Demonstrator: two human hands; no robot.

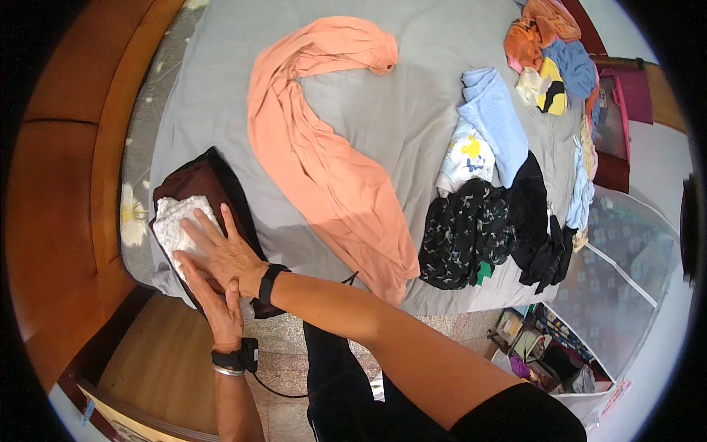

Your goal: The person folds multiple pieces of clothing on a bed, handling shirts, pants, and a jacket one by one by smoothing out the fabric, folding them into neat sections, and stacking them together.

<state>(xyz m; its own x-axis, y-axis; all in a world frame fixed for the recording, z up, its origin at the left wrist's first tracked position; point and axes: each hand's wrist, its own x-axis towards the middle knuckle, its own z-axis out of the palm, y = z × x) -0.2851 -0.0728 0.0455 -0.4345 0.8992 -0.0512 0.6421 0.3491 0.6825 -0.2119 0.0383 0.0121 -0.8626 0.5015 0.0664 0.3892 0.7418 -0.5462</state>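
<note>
My right hand point(235, 254) lies palm down over a white textured cloth point(174, 221), its fingers spread and partly blurred. Along the near edge of the cloth is my left hand point(215, 304), flat, with its thumb apart and partly under the right hand. Neither hand grips anything that I can see. Beneath the cloth is a dark brown fabric piece with black edging point(193, 177), on the bed's near left corner. Whether it is a bag or a garment I cannot tell.
A long peach garment point(331, 154) curves across the grey bedsheet point(420, 33). To the right lie a light blue towel point(494, 121), a printed white cloth point(467, 152), and black patterned clothing point(464, 237). Crumpled clothes point(569, 61) sit far right. A wooden headboard point(66, 182) borders the left.
</note>
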